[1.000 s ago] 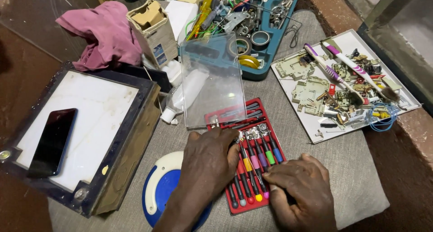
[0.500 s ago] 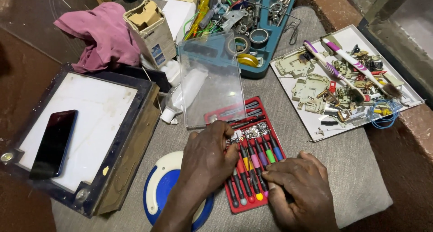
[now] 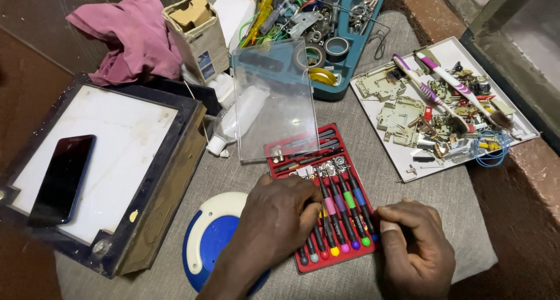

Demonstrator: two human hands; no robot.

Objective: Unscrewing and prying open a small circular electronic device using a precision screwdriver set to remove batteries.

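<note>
A red screwdriver case [image 3: 291, 157] lies open on the grey cloth, its clear lid [image 3: 271, 98] standing up behind it. Several small screwdrivers [image 3: 344, 209] with coloured bands and tips lie in a row inside. My left hand [image 3: 280, 215] rests over the case's left half, fingers curled down on the screwdrivers there. My right hand [image 3: 414, 250] sits at the case's lower right corner, fingers bent against its edge. Whether either hand has lifted a tool is hidden.
A blue and white round disc [image 3: 213, 239] lies under my left wrist. A framed white board [image 3: 125, 139] with a dark phone [image 3: 61, 177] is left. A white tray [image 3: 402, 168] of small parts and toothbrushes [image 3: 437, 87] is right; a teal parts tray [image 3: 341, 84], carton [image 3: 198, 31] and pink cloth [image 3: 128, 34] are behind.
The view has shifted slightly. My left hand's fingers have curled a little further over the screwdrivers; my right hand stays at the case's corner.
</note>
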